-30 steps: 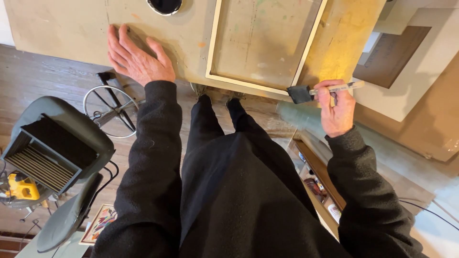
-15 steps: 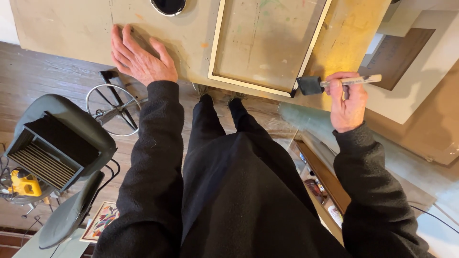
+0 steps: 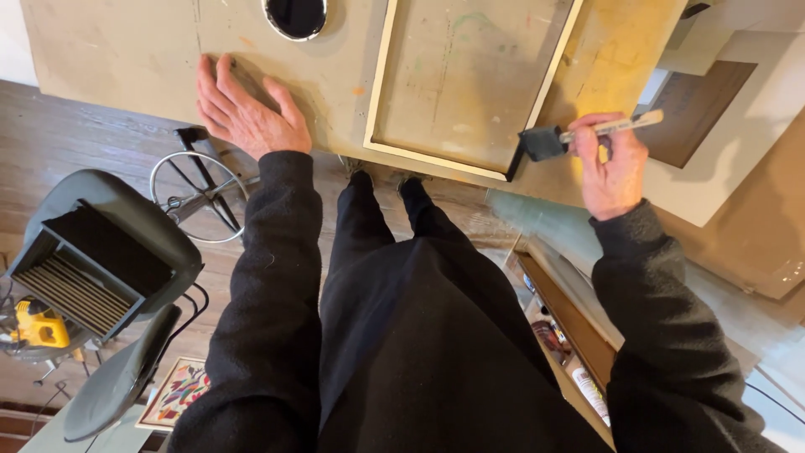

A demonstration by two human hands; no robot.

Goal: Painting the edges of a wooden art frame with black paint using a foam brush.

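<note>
The right hand (image 3: pixel 615 168) is closed around the pale handle of a foam brush (image 3: pixel 543 143), fingers pinching it like a pen, so the black foam head points left and touches the right outer edge of the frame (image 3: pixel 379 84). The frame lies flat on the table (image 3: pixel 126 50), near the table's near edge, probably so that its sides can be reached from where the person stands. The left hand (image 3: pixel 247 113) holds nothing; it rests open, palm down, on the table left of the frame, apparently as a support for the body. A dark round bowl (image 3: pixel 295 17) stands at the far side, between the hand and the frame.

Compared with one second ago, the brush has gone farther along the frame's right edge, away from the near corner. The left hand stays in the same place.
</note>
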